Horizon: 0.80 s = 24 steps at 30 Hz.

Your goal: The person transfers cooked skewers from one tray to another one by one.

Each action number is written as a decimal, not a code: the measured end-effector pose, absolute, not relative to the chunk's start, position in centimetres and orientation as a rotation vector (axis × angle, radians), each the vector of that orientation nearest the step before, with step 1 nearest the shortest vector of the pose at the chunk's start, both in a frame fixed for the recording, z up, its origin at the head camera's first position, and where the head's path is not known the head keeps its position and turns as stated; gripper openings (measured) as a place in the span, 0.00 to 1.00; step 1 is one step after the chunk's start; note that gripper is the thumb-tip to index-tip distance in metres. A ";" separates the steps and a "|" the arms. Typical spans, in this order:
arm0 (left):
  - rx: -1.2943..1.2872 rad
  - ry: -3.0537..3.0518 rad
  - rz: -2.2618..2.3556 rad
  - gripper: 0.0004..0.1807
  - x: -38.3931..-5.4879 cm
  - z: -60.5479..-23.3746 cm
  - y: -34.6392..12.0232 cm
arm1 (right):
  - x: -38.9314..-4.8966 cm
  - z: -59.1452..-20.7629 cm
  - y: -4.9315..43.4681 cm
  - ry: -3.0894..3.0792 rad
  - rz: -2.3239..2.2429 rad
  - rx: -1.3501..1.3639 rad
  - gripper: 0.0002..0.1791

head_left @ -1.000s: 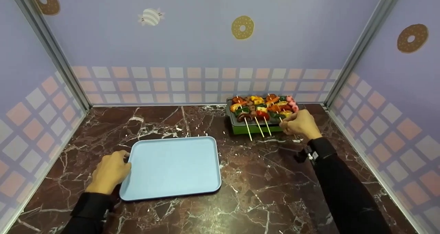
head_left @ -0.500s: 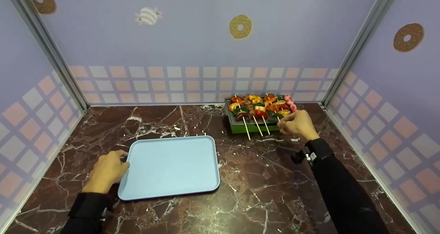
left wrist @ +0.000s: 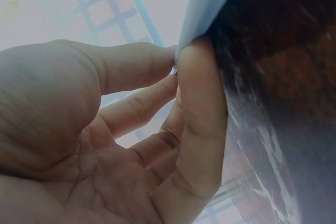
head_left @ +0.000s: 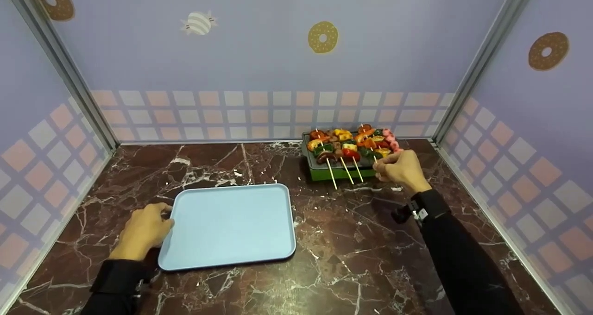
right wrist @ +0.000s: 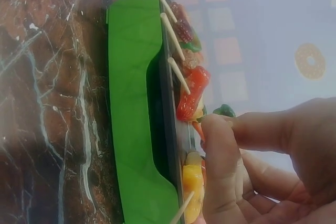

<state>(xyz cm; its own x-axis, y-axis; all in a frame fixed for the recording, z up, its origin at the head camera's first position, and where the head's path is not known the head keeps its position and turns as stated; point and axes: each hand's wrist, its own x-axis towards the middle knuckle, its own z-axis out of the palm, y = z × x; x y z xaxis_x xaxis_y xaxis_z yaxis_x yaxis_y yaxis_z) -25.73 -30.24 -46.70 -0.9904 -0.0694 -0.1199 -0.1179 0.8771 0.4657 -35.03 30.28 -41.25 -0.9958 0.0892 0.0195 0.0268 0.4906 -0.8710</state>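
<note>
My left hand (head_left: 144, 227) pinches the left rim of a light blue rectangular tray (head_left: 231, 227); the left wrist view shows thumb and index finger meeting on the tray's edge (left wrist: 202, 9). At the back right, my right hand (head_left: 402, 169) pinches the stick end of a food skewer (head_left: 370, 154) at the front of a small green grill (right wrist: 134, 93). Green pepper from that skewer (right wrist: 224, 110) shows behind the fingers in the right wrist view, and the pinched stick is mostly hidden. Several other skewers (head_left: 328, 152) with colourful pieces lie on the grill's dark top, sticks pointing forward.
Both the tray and the grill stand on a dark red marbled tabletop (head_left: 343, 259). Lilac walls (head_left: 259, 51) with checkered bands and sweet patterns enclose the back and sides. The grill stands close to the back wall.
The view has shifted slightly. Both hands keep their places on the tray rim and the skewer; the held skewer appears lifted very slightly at most.
</note>
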 end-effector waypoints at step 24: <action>-0.143 2.908 0.761 0.28 -25.7 -46.5 -30.3 | -33.5 -40.5 28.3 -2.591 1.622 -0.016 0.10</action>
<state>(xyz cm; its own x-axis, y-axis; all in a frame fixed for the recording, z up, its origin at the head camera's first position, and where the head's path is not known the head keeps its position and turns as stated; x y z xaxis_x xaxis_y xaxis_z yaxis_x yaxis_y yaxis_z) -25.66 -30.35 -46.51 -0.9867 -0.0582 -0.1515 -0.1250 0.8682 0.4802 -33.45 28.33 -40.47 -0.9963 0.0537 0.0666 -0.0365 0.4378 -0.8983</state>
